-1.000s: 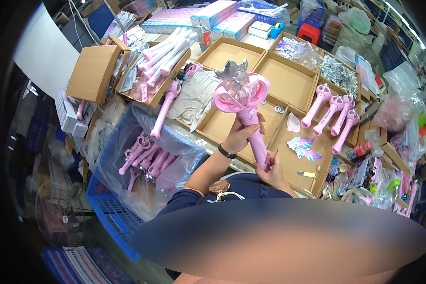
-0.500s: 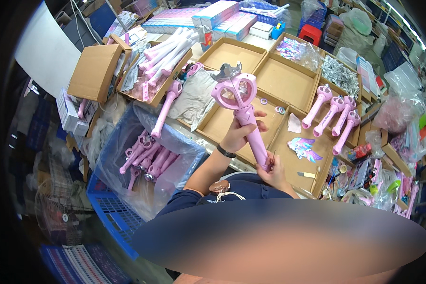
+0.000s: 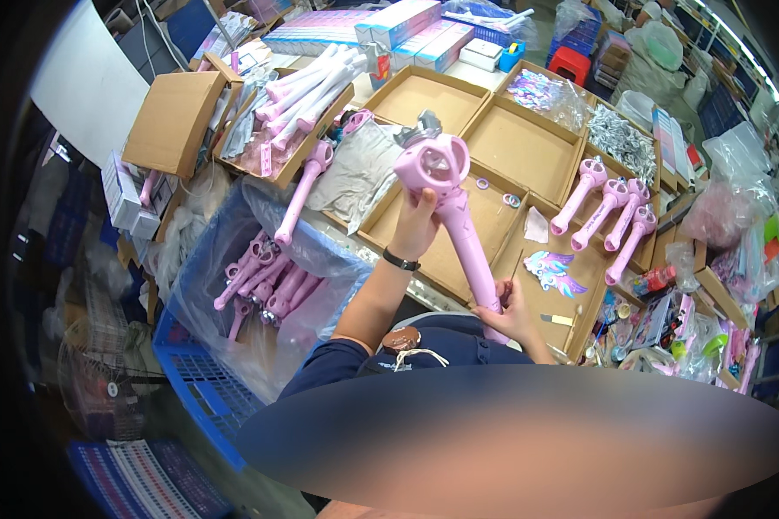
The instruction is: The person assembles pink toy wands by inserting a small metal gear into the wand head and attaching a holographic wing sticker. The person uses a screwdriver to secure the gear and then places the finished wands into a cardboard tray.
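Note:
A pink toy wand (image 3: 467,246) with a round open-framed head and a silver-grey piece on top is held slanting in front of me. My left hand (image 3: 417,223) is closed around it just under the head, the thumb lying on the head's rim. At the lower end of the handle, my right hand (image 3: 519,313) is closed with its fingers against the wand. A thin dark stick (image 3: 518,263) pokes up from those fingers; its lower part is hidden. Beyond the right hand, a blue-and-purple wing-shaped piece (image 3: 556,272) lies in a cardboard tray (image 3: 528,322).
Several finished-looking pink wands (image 3: 613,212) lie at the right. A blue crate (image 3: 208,381) lined with plastic holds more wands at the left. A grey cloth (image 3: 359,164), a single wand (image 3: 303,195) and a box of white-and-pink handles (image 3: 320,91) stand farther back. A small blade-like tool (image 3: 557,319) lies nearby.
The wand has turned, its head facing differently and its lower end nearer my body. My left hand has shifted up to just below the head. My right hand has moved slightly right.

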Demonstrator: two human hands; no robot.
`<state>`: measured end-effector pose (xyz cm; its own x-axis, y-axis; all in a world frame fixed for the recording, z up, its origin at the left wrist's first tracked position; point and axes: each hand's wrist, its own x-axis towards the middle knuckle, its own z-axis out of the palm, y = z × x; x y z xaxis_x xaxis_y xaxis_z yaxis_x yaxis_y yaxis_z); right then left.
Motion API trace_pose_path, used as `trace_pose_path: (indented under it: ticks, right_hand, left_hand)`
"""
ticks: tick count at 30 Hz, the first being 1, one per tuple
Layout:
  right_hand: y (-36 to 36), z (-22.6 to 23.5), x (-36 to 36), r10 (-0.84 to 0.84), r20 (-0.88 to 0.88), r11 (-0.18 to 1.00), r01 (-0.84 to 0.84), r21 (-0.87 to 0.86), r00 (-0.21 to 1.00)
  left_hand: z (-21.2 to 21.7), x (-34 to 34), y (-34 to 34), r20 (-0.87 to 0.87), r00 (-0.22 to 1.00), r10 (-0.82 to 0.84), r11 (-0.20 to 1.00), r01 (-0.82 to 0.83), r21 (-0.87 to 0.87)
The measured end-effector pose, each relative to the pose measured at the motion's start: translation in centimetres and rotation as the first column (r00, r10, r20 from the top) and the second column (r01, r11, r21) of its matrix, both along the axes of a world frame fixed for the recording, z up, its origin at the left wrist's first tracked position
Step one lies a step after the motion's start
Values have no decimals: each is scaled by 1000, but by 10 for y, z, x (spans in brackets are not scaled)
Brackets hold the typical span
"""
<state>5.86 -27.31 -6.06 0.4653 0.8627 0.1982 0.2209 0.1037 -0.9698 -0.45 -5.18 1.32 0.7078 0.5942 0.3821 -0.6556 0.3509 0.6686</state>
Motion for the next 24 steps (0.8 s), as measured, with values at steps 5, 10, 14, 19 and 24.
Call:
trace_pose_path:
  ticks: [5, 10, 14, 19, 24]
  right_hand:
    - [-7, 19, 4, 250, -615, 968, -193, 159, 748]
    - [-7, 18, 2, 288, -737, 954, -253, 162, 612]
    - [-9, 11, 0, 276, -790, 957, -231, 174, 548]
    - [-8, 18, 7, 379, -853, 920, -243, 307, 358]
    - [-4, 36, 5, -137, 210, 969, 175, -172, 968]
  left_hand:
    - [5, -4, 13, -165, 965, 206, 972, -181, 151]
    - [4, -4, 18, -234, 939, 253, 942, -184, 281]
    - [0, -7, 18, -224, 947, 230, 937, -154, 314]
    - [-8, -7, 14, -80, 996, -26, 998, 31, 55]
    - [-16, -3, 17, -312, 844, 437, 896, -441, 62]
